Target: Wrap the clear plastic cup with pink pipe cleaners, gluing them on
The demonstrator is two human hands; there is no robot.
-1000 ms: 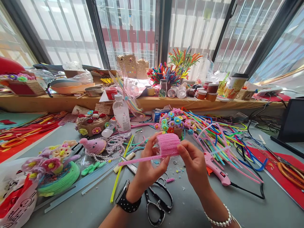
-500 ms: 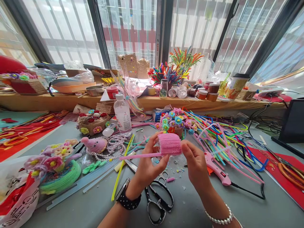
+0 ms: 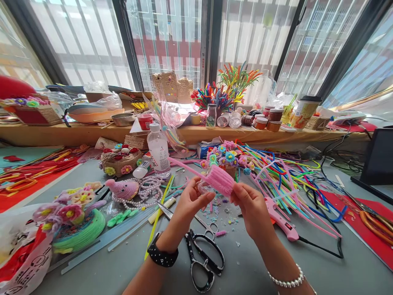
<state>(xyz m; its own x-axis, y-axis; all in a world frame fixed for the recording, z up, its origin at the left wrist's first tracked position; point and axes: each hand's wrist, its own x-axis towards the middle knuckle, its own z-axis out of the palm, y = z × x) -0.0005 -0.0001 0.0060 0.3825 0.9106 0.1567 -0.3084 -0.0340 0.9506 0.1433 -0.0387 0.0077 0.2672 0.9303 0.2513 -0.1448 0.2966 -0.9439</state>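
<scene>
Bright windows (image 3: 172, 41) stand behind the grey surface (image 3: 242, 270), where 2 pairs of scissors (image 3: 190, 248) lie below the held-up pink roll (image 3: 220, 180), the left hand (image 3: 188, 205) closing its grip on the clear end (image 3: 203, 187), the right hand (image 3: 252, 207) pinching the other, a pink strip (image 3: 186, 168) slanting toward the bottle (image 3: 158, 151).

On the surface (image 3: 245, 272), a clear bottle (image 3: 159, 152), with strings of pearly beads (image 3: 151, 189) piled near its base beside a pink cone-shaped figure (image 3: 124, 188). At far left, a printed plastic bag (image 3: 29, 267) next to a round green pot (image 3: 87, 232) bearing fuzzy flowers (image 3: 70, 214). Along the ledge (image 3: 61, 134), a metal bowl (image 3: 123, 120), a glass jar (image 3: 211, 117) and a lidded paper cup (image 3: 305, 114).
</scene>
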